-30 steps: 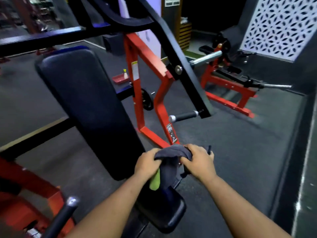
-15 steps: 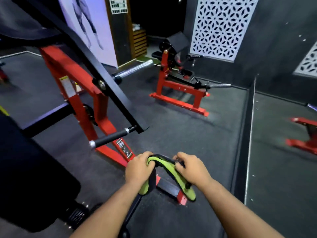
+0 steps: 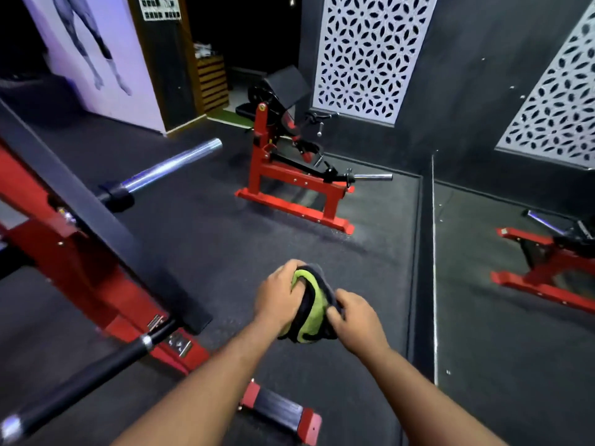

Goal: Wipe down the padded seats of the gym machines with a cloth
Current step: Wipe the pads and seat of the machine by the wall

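The cloth (image 3: 309,306) is green on one side and dark grey on the other. It is bunched up in a lump and held in the air, in front of the person, above the dark floor (image 3: 206,239). It is not touching any seat.

The left hand (image 3: 279,296) holds the top and left side of the cloth. Its fingers are curled round the cloth, and the thumb presses into the green part. The right hand (image 3: 355,320) holds the lower right side. Its fingers are curled too and pinch the grey edge. Both bare arms reach out from the bottom of the picture.

Just below the arms lies a flat black and red foot bar (image 3: 283,413) on the floor. To the left is a big red and black machine (image 3: 80,252) with a black grip handle (image 3: 96,368) and a shiny metal bar (image 3: 174,165) sticking out.

Farther back, well apart from the hands, stands a red machine (image 3: 289,188) with a black padded seat (image 3: 286,83) tilted on top. Behind it is a white wall panel (image 3: 370,53) with a leaf pattern cut in it. On the right, a mirror (image 3: 515,284) shows another red frame. At the back left is a poster (image 3: 96,43) of a body.
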`<state>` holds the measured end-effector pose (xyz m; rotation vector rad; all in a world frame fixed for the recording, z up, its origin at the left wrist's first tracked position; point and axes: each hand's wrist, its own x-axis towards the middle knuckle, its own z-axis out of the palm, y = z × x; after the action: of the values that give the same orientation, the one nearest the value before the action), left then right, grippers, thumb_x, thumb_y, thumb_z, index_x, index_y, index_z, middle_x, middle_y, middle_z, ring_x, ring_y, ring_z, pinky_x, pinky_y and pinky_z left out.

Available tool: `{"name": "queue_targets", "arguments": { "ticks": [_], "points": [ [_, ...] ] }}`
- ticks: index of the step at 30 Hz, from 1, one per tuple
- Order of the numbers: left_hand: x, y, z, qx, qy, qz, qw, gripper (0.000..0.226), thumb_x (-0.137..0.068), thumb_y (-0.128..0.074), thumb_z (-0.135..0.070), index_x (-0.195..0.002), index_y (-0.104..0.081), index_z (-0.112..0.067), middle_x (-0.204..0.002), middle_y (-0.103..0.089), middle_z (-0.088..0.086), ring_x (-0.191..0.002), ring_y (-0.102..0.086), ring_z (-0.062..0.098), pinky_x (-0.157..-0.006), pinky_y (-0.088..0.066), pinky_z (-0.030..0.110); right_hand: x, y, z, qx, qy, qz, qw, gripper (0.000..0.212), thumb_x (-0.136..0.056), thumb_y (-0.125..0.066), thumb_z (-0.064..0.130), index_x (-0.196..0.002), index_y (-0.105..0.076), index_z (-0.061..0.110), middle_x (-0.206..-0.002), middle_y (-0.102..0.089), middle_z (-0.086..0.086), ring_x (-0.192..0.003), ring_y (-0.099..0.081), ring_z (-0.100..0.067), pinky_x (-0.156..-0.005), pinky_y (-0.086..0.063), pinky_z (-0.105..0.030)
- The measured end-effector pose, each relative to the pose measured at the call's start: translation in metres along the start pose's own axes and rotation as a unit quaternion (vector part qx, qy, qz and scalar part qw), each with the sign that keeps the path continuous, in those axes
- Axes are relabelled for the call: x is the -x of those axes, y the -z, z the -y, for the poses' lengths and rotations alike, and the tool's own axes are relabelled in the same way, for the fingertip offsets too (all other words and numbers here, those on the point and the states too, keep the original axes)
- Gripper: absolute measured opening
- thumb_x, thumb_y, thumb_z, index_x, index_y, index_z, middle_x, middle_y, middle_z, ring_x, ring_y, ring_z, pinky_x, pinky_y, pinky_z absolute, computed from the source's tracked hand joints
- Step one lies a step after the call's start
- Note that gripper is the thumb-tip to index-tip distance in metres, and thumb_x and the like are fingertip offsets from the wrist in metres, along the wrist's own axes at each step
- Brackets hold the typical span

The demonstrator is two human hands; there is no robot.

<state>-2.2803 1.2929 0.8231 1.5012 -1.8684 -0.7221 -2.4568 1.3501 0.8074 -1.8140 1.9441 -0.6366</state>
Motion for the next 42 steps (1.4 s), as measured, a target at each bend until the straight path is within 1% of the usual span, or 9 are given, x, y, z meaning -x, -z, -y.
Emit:
{"name": "queue_targets", "arguments": {
  "ticks": [5, 9, 15, 21, 24, 29, 33, 38, 42],
  "points": [
    [-0.093, -0.017, -0.007, -0.123, -0.056, 0.045, 0.99, 0.028, -0.1, -0.052, -0.033, -0.126, -0.058, -0.031, -0.128, -0.066, -0.004, -0.115, -0.063, 0.03, -0.087, -0.051, 0.041, -0.084, 0.041, -0.016, -0.094, -0.048, -0.052, 0.993, 0.025, -0.095, -0.054, 0.043, -0.084, -0.042, 0.024, -0.079, -0.058, 0.005, -0.08, -0.057, -0.023, -0.069, -0.043, -0.041],
    [-0.168, -0.041, -0.018, -0.172, -0.071, 0.066, 0.98, 0.022, -0.097, -0.053, -0.04, -0.115, -0.061, -0.03, -0.115, -0.072, -0.001, -0.109, -0.065, 0.031, -0.081, -0.05, 0.04, -0.155, 0.051, -0.032, -0.077, -0.024, 0.014, 0.997, 0.047, -0.082, -0.069, 0.068, -0.108, -0.049, 0.034, -0.1, -0.064, 0.016, -0.091, -0.062, -0.009, -0.077, -0.05, -0.036],
    [-0.292, -0.08, -0.025, -0.264, -0.075, 0.08, 0.958, 0.027, -0.089, -0.057, -0.049, -0.109, -0.063, -0.031, -0.112, -0.072, -0.006, -0.107, -0.066, 0.024, -0.08, -0.051, 0.036, -0.289, 0.059, -0.092, -0.001, 0.01, 0.014, 1.0, 0.017, -0.087, -0.061, 0.028, -0.103, -0.058, 0.03, -0.104, -0.07, 0.004, -0.102, -0.064, -0.027, -0.075, -0.047, -0.038],
    [-0.396, -0.078, -0.017, -0.381, -0.07, 0.106, 0.916, 0.02, -0.093, -0.057, -0.034, -0.111, -0.062, -0.029, -0.111, -0.061, -0.004, -0.113, -0.061, 0.023, -0.079, -0.054, 0.04, -0.423, 0.096, -0.126, 0.078, 0.082, -0.009, 0.994, 0.016, -0.097, -0.052, 0.039, -0.105, -0.056, 0.025, -0.111, -0.065, 0.001, -0.105, -0.063, -0.029, -0.079, -0.048, -0.042],
    [-0.44, -0.069, -0.009, -0.376, -0.031, 0.092, 0.921, 0.029, -0.089, -0.057, -0.029, -0.117, -0.061, -0.032, -0.114, -0.064, -0.008, -0.113, -0.061, 0.022, -0.082, -0.055, 0.039, -0.481, 0.112, -0.131, 0.135, 0.099, -0.006, 0.986, 0.028, -0.1, -0.048, 0.051, -0.101, -0.052, 0.024, -0.109, -0.066, -0.002, -0.103, -0.065, -0.031, -0.076, -0.048, -0.042],
    [-0.518, -0.066, 0.009, -0.266, 0.057, 0.057, 0.961, 0.027, -0.087, -0.052, -0.026, -0.11, -0.064, -0.03, -0.11, -0.072, -0.002, -0.105, -0.065, 0.029, -0.081, -0.052, 0.038, -0.586, 0.107, -0.12, 0.032, 0.078, 0.007, 0.996, 0.026, -0.098, -0.058, 0.049, -0.101, -0.064, 0.024, -0.104, -0.074, -0.004, -0.102, -0.066, -0.032, -0.075, -0.047, -0.038],
    [-0.59, -0.067, 0.04, -0.068, 0.168, 0.076, 0.981, 0.017, -0.085, -0.054, -0.033, -0.069, -0.057, -0.026, -0.065, -0.055, -0.006, -0.074, -0.058, 0.027, -0.064, -0.04, 0.035, -0.681, 0.081, -0.101, -0.076, -0.002, 0.038, 0.996, 0.024, -0.092, -0.068, 0.041, -0.08, -0.063, 0.02, -0.088, -0.073, -0.005, -0.096, -0.068, -0.031, -0.075, -0.047, -0.035],
    [-0.689, -0.072, 0.071, 0.128, 0.225, 0.029, 0.965, 0.018, -0.083, -0.058, -0.029, -0.069, -0.055, -0.018, -0.054, -0.044, -0.011, -0.05, -0.038, 0.008, -0.055, -0.029, 0.032, -0.776, 0.043, -0.055, -0.096, -0.03, 0.001, 0.995, 0.009, -0.089, -0.067, 0.032, -0.089, -0.062, 0.025, -0.1, -0.074, -0.005, -0.1, -0.067, -0.027, -0.078, -0.045, -0.032],
    [-0.754, -0.062, 0.076, 0.278, 0.267, 0.007, 0.923, 0.023, -0.089, -0.049, -0.021, -0.067, -0.055, -0.02, -0.058, -0.054, -0.008, -0.058, -0.047, 0.014, -0.057, -0.035, 0.031, -0.82, 0.017, -0.019, -0.075, 0.084, 0.028, 0.993, 0.028, -0.086, -0.065, 0.033, -0.113, -0.068, 0.026, -0.106, -0.067, 0.005, -0.103, -0.063, -0.016, -0.083, -0.047, -0.03]
  ]
}}
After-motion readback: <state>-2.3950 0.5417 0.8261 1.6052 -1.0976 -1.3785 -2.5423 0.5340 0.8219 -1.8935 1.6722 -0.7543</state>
